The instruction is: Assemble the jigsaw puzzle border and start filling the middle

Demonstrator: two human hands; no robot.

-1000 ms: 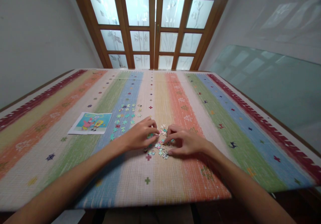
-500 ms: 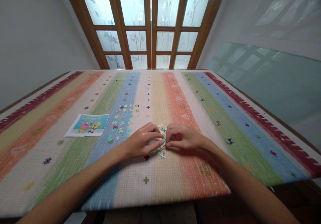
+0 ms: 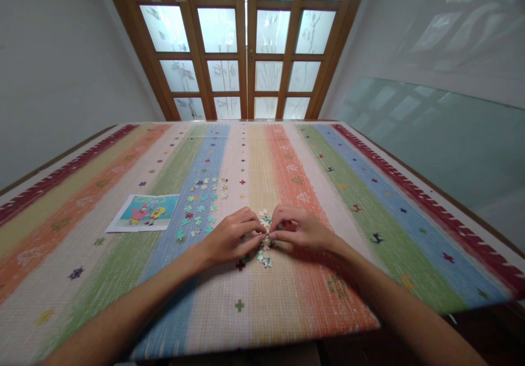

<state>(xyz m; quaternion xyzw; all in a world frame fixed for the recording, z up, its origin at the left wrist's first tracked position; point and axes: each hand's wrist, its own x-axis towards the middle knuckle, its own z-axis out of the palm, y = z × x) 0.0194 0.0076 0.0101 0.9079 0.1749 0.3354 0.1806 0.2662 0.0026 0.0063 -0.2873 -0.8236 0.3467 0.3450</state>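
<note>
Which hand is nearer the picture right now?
Left. The left hand is to the right of the picture, past the spread-out pieces; the right hand is farther right, beyond the left.

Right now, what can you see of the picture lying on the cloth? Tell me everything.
The picture is a paper-like sheet with white margins. Its print shows a pink figure and a yellow one against teal; finer detail is too small to tell. It lies face up, seemingly flat, on the striped cloth, left of the pieces, touching none. The left hand and right hand are both apart from it.
</note>
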